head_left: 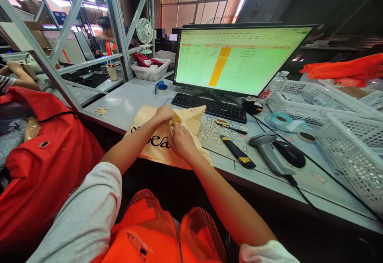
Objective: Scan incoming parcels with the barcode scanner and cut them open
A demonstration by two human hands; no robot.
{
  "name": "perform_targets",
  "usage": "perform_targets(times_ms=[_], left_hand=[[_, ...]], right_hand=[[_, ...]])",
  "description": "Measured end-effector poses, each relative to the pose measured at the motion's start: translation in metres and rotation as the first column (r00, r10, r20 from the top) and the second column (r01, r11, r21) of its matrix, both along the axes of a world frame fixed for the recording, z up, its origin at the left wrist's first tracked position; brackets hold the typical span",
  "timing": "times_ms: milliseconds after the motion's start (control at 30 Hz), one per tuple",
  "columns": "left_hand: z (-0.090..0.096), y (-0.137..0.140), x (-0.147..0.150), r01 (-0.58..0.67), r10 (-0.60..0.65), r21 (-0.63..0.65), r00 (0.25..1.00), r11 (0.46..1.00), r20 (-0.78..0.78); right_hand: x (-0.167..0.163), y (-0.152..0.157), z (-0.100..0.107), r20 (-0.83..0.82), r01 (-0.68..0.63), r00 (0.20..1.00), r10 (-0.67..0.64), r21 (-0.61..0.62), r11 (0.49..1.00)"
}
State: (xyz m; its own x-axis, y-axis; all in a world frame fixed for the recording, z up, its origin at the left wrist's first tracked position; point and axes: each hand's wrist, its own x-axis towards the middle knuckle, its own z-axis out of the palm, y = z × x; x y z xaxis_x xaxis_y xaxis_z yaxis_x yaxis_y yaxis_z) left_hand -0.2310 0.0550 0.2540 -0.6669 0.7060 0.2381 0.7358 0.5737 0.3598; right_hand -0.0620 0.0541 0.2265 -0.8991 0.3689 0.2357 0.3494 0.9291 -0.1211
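A yellow plastic mailer bag [191,116] with black lettering lies at the front edge of the desk, partly over the edge. My left hand [165,114] is closed on the bag's upper middle, where the film bunches up. Close beside it, my right hand [180,138] grips the same gathered film with its fingers curled in. My forearms and hands cover part of the printing. What the bag contains cannot be seen.
Right of the bag lie a utility knife [237,151], a pen [231,127], a barcode scanner [271,151] and a mouse [289,154]. Behind are a keyboard [209,106], monitor [236,59] and blue tape roll [161,88]. White baskets [353,155] stand right; a red sack [56,167] hangs left.
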Motion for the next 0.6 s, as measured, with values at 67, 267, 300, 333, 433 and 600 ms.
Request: perform_targets(times_ms=[67, 267, 300, 333, 433, 600], left_hand=[[0.001, 0.001, 0.003, -0.029, 0.029, 0.037, 1.000, 0.999, -0.007], [0.000, -0.022, -0.003, -0.062, 0.096, 0.165, 0.973, 0.984, -0.208], [0.002, -0.028, -0.005, -0.022, 0.065, 0.160, 0.962, 0.987, -0.265], [0.003, -0.036, -0.007, 0.027, 0.023, 0.151, 0.947, 0.988, -0.319], [0.007, -0.062, -0.004, 0.212, -0.154, 0.102, 0.901, 0.972, -0.406], [0.007, -0.088, 0.015, 0.344, -0.296, 0.128, 0.910, 0.930, -0.291]], right_hand=[[-0.018, -0.005, 0.002, 0.009, 0.007, 1.000, -0.006, -0.076, 0.997], [-0.047, -0.024, 0.007, 0.045, -0.040, 0.998, 0.044, -0.093, 0.995], [-0.047, -0.028, 0.008, 0.045, -0.047, 0.998, 0.051, -0.093, 0.995], [-0.045, -0.031, 0.009, 0.043, -0.050, 0.998, 0.054, -0.093, 0.994], [-0.029, -0.032, 0.009, 0.041, -0.059, 0.997, 0.063, -0.102, 0.993], [-0.003, -0.023, -0.003, 0.041, -0.123, 0.991, 0.124, -0.030, 0.992]])
